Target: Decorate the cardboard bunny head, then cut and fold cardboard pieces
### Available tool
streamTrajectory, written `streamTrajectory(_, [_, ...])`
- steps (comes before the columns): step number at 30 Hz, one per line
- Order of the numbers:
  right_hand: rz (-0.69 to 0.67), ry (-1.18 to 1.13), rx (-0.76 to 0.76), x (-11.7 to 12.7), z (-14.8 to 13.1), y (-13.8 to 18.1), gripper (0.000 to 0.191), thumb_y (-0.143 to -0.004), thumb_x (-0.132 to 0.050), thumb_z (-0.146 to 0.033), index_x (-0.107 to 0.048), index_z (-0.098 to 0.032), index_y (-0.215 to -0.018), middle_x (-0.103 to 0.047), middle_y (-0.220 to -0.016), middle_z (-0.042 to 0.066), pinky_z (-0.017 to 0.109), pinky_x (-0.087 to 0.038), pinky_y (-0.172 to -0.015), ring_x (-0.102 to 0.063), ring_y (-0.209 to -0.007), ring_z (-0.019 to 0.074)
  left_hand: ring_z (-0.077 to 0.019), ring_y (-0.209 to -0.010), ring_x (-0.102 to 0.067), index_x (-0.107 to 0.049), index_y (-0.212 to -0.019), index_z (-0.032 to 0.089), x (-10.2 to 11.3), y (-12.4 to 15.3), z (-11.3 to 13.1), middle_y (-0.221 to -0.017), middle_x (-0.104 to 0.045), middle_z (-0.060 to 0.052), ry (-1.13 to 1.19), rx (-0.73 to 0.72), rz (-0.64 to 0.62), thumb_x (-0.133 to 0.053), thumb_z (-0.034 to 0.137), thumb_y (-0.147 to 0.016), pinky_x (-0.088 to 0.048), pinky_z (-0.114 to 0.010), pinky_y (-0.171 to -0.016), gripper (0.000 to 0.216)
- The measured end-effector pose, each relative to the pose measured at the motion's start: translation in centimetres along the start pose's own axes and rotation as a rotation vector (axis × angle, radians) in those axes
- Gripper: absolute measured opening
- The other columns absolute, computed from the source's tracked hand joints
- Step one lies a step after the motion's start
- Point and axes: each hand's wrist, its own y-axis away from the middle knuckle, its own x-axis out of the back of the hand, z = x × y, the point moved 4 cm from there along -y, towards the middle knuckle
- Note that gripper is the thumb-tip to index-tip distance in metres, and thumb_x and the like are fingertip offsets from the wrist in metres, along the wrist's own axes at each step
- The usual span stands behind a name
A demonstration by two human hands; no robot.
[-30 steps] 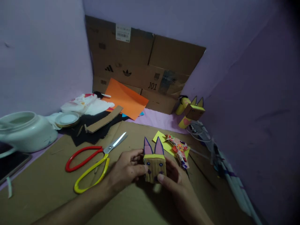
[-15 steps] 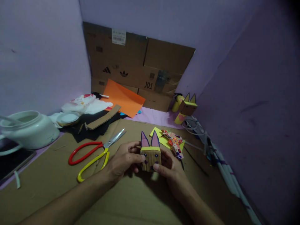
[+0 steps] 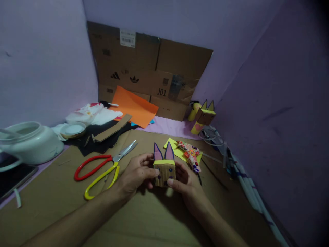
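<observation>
Between my two hands is a small cardboard animal head (image 3: 164, 173), a box with drawn eyes, a yellow top strip and two upright pink ears edged in dark blue. My left hand (image 3: 137, 173) grips its left side, thumb on the front. On the other side my right hand (image 3: 186, 183) grips it, thumb at the lower front corner. The fingers behind the box are partly hidden. Scissors (image 3: 117, 158) with one red and one yellow handle lie left of my left hand. Beyond my right hand a glue gun wrapped in floral material (image 3: 190, 154) rests on yellow paper (image 3: 174, 145).
A similar cardboard figure (image 3: 205, 116) stands at the back right near a coil of clear tubing (image 3: 212, 137). Orange paper (image 3: 136, 106), a cardboard strip (image 3: 113, 128) and black sheets (image 3: 102, 144) lie at the back left. A white pot (image 3: 38, 144) stands far left.
The view has shifted slightly. Both hands keep their hold on the cardboard head, with hardly any other movement.
</observation>
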Motion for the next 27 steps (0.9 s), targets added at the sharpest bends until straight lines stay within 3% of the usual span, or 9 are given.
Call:
streamTrajectory(20, [0.015,0.005,-0.006,-0.34,-0.34,0.20,0.058,-0.055,-0.080,-0.029,-0.058,-0.022,-0.108,-0.060,-0.119,0.009,0.047,-0.040,-0.098,-0.052,-0.114,0.0317,-0.0102,-0.055,-0.054,-0.057,-0.098,0.012,-0.26,0.17,0.29,-0.082,-0.064,-0.005,-0.049,0.011,0.010,-0.067,0.020,-0.059,-0.043,-0.016,-0.036,0.042])
streamTrajectory(27, [0.006,-0.007,-0.015,-0.16,-0.20,0.19,0.057,-0.057,-0.079,-0.029,-0.057,-0.022,-0.109,-0.062,-0.115,0.008,0.043,-0.042,-0.094,-0.054,-0.111,0.0295,-0.0092,-0.055,-0.055,-0.057,-0.100,0.012,-0.14,0.04,0.25,-0.087,-0.065,-0.006,-0.058,0.010,0.011,-0.068,0.021,-0.060,-0.043,-0.015,-0.036,0.043])
